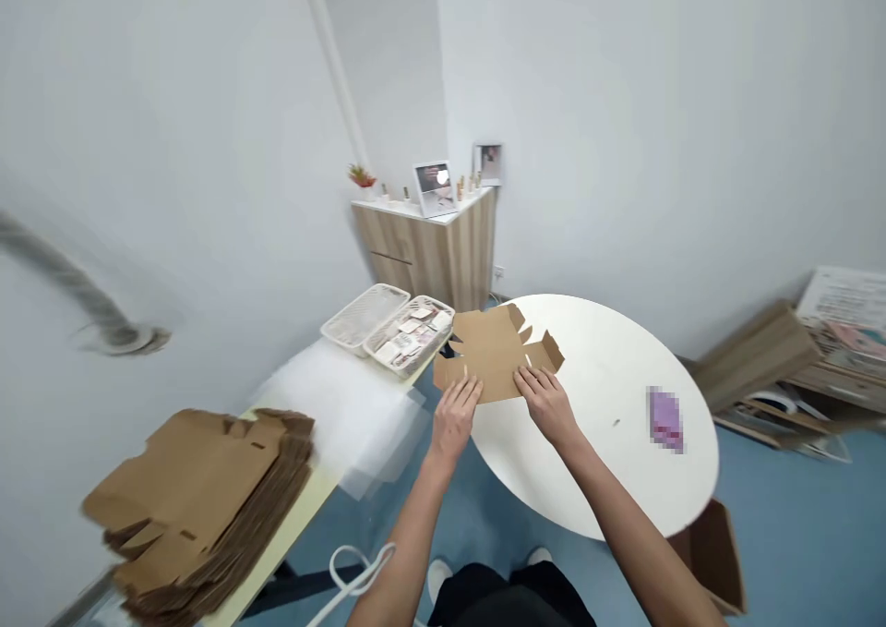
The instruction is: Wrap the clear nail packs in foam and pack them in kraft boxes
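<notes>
An unfolded cardboard box blank (493, 345), brown with side flaps and slots, is held out in front of me over the left edge of the round white table. My left hand (457, 412) grips its near edge at the left, fingers on top. At the right of that same edge, my right hand (546, 403) has hold of it the same way. Both thumbs are hidden under the cardboard. Some flaps on its left and right sides stick out, slightly bent.
A stack of flat box blanks (200, 488) lies on the side table at left, beside thin white sheets (346, 405). Behind them stand a white basket of small packets (408, 336) and its lid (365, 316). A blurred purple item (665, 419) lies on the round table (588, 461).
</notes>
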Demonstrator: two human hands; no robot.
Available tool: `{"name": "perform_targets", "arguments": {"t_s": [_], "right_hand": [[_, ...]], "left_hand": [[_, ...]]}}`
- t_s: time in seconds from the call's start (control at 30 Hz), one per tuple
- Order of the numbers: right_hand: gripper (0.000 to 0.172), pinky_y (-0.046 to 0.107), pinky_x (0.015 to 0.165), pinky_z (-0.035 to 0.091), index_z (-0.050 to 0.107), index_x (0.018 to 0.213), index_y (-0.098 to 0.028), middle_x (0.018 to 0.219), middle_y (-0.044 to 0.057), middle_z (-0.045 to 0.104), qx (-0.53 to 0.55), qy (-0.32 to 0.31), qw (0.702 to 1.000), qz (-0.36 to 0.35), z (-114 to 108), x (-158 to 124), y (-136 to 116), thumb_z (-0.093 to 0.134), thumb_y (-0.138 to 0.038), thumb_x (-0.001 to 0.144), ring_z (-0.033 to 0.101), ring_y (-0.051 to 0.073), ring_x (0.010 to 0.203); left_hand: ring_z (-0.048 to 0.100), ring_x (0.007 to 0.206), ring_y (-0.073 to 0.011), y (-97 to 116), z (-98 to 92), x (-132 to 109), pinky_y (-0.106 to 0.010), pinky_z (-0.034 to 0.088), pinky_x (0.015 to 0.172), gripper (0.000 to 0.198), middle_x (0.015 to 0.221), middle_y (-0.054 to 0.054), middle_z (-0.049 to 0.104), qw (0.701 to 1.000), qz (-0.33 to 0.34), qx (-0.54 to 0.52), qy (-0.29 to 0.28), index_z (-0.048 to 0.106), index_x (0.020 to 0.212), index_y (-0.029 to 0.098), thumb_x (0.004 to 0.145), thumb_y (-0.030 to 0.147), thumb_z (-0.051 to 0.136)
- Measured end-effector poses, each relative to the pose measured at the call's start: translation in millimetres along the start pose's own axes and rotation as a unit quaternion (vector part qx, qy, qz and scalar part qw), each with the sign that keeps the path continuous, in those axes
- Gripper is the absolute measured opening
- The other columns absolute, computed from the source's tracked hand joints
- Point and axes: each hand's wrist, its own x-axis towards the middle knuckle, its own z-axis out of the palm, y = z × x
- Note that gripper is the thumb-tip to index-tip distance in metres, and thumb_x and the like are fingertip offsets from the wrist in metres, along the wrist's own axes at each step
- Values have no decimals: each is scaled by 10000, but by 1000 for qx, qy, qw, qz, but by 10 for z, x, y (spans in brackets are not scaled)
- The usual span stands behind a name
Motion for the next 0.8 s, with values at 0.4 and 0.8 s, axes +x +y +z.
{"name": "perform_targets", "arguments": {"t_s": [0.4, 0.8], "right_hand": [[447, 371, 904, 482, 619, 1226, -204, 1211, 123, 654, -4, -181, 973, 141, 668, -1865, 857, 409, -32, 871, 609, 238, 1075], [179, 267, 725, 454, 675, 896, -192, 986, 63, 672, 136, -281, 906, 286, 839, -1710, 832, 513, -139, 844, 631, 194, 909]], "left_hand": [[604, 1183, -209, 686, 1848, -314, -467, 423, 1068, 404, 1230, -73, 675, 971, 131, -62, -188, 643, 1175, 233, 894, 46, 421], [658, 1023, -207, 611, 1940, -420, -584, 243, 1134, 320, 1107, -69, 704, 959, 91, -80, -255, 676, 973, 227, 881, 52, 425]]}}
